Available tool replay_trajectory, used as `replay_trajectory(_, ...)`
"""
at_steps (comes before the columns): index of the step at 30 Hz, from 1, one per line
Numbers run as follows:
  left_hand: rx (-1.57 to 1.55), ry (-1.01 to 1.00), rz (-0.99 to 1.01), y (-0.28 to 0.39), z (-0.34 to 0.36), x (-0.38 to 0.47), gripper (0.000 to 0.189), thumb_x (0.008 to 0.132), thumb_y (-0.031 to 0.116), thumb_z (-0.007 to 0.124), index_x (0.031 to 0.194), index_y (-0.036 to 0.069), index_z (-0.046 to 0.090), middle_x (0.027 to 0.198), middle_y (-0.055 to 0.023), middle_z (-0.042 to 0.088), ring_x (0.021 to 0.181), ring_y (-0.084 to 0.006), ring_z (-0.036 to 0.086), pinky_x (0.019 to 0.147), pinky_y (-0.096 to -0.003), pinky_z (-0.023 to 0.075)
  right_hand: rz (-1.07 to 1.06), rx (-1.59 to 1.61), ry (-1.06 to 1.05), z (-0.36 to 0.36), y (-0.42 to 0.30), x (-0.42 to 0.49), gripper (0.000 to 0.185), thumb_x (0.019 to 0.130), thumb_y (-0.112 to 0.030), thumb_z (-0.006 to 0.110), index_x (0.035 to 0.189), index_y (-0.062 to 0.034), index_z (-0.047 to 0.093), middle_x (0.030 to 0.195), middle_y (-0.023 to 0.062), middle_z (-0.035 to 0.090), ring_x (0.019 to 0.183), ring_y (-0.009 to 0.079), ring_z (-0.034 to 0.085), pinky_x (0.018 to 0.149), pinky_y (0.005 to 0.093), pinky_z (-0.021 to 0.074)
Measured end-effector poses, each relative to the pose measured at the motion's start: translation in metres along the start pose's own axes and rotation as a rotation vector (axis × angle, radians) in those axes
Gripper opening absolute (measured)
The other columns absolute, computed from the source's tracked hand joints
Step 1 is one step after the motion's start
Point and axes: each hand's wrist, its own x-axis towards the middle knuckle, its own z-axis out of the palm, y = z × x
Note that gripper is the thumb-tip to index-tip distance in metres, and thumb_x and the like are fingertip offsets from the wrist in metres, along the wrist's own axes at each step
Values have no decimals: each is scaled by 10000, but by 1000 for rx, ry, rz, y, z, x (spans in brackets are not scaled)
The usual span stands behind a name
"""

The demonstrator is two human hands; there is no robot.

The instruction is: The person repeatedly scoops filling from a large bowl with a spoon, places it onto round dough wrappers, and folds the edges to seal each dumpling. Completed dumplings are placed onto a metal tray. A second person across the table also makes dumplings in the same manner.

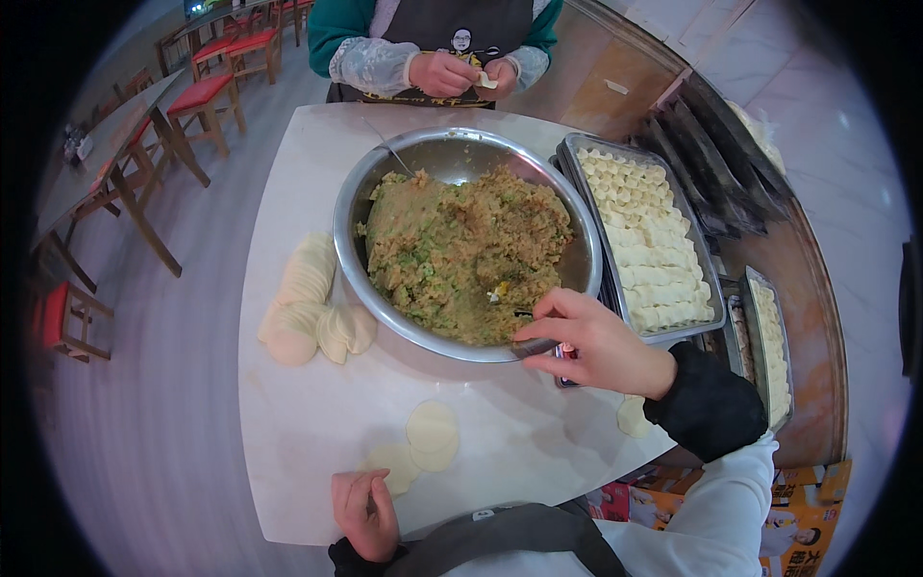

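A wide steel bowl [461,137] of greenish-brown minced filling [461,245] stands on the pale table [317,447]. My right hand [591,346] reaches over its near right rim, thumb apart from the bent fingers. A small dark piece, perhaps a utensil handle [523,314], shows at the fingertips; whether I grip it is unclear. At the near table edge, my left hand [364,508] rests loosely curled, nothing visible in it. Its fingertips are beside a few round dough wrappers [433,436]. Left of the bowl lies an overlapping stack of wrappers [299,303].
Across the table, a person's hands [461,74] hold a small piece of dough. Right of the bowl, a tray [717,317] holds rows of dumplings [652,245]. Another filled tray [768,353] sits lower right. A lone wrapper [634,417] lies under my right wrist.
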Motion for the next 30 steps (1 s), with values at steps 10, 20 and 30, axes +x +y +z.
replay_trajectory(10, 90, -25, 136, -7, 1, -2, 152, 948, 51, 547, 968, -14, 684, 810, -119, 633, 741, -260, 563, 693, -356, 470, -313, -487, 244, 27, 0, -18, 152, 778, -147, 699, 922, -101, 686, 854, 10, 579, 809, 203, 571, 710, 353, 439)
replay_trajectory(20, 117, -5, 86, -6, 3, -7, 117, 914, 30, 578, 943, 6, 689, 846, -166, 626, 762, -326, 565, 685, -407, 474, 567, 58, 707, -81, 133, -80, 154, 860, -153, 742, 893, -3, 733, 808, 19, 691, 718, 91, 584, 653, 247, 454)
replay_trajectory(30, 188, 42, 102, -3, 7, -5, 93, 919, 42, 604, 927, 3, 688, 830, -174, 616, 758, -330, 562, 688, -416, 473, 823, 276, 756, -85, 268, -95, 206, 767, -124, 774, 906, 23, 735, 820, 52, 712, 693, 107, 616, 639, 265, 488)
